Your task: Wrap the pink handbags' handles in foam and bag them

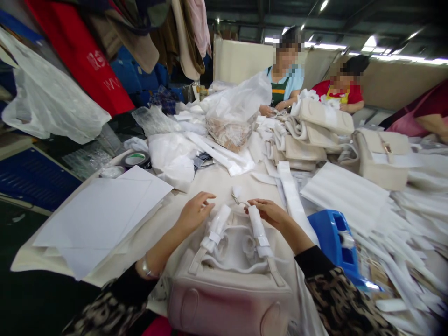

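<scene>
Under ceiling lights [374, 43], wrapping [171, 156] is strewn over the tabletop [206, 181] around a bag [231, 298], left hand [195, 212] half-curled, empty, right hand [272, 213] half-curled, grip unclear.

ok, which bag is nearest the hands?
The front bag, whose white-wrapped handles are beside the left hand and right hand. The buckled bag at right and the stacked beige pieces are farther off.

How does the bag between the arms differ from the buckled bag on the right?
The near bag has white-wrapped handles up top; the far bag shows none. The far bag's visible side has a metal buckle; the near bag's has oval outlines. Both look pale.
</scene>
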Demonstrator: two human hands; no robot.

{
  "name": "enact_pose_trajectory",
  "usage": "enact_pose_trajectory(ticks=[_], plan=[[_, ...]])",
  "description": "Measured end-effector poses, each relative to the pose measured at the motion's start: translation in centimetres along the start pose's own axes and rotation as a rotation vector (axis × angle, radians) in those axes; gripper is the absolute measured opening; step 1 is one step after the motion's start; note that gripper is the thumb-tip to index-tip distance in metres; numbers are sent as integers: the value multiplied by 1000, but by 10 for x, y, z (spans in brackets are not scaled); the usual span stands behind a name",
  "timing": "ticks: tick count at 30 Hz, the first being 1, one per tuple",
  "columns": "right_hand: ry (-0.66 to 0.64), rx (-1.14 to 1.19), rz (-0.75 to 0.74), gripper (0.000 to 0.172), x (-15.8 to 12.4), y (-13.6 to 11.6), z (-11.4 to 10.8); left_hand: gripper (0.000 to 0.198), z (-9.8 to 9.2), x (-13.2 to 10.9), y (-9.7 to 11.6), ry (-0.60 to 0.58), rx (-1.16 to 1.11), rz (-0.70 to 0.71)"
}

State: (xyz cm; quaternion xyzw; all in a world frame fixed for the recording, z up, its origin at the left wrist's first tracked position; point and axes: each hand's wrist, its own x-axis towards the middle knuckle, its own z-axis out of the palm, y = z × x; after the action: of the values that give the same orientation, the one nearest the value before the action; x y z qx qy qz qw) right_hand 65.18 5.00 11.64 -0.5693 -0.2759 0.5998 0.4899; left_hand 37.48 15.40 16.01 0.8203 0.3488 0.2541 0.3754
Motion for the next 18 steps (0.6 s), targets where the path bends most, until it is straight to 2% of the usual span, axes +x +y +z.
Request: enact_pose_trajectory(ticks=[1, 3, 6, 9, 11, 14, 16, 18], plan=[[-36, 24, 15, 32, 2, -6, 5, 30, 6, 17, 10, -46, -12, 81], [-94, 52, 31, 29, 7, -17, 13, 29, 22, 47, 25, -177, 11, 153], [-101, 50, 28, 31, 12, -29, 22, 19, 48, 76, 32, -329, 101, 124], [-37, 49, 15, 29, 17, -30, 26, 10, 58, 85, 26, -343, 135, 62], [32, 38, -9, 24, 17, -27, 26, 14, 52, 81, 19, -330, 126, 29], [194, 9, -104, 21, -3, -24, 26, 29, 29, 60, 7, -253, 75, -8], [331, -124, -279, 20, -36, -24, 29, 32, 9, 32, -3, -150, 25, -36], [409, -399, -487, 18, -81, -23, 41, 28, -9, -3, -12, -67, -23, -75]])
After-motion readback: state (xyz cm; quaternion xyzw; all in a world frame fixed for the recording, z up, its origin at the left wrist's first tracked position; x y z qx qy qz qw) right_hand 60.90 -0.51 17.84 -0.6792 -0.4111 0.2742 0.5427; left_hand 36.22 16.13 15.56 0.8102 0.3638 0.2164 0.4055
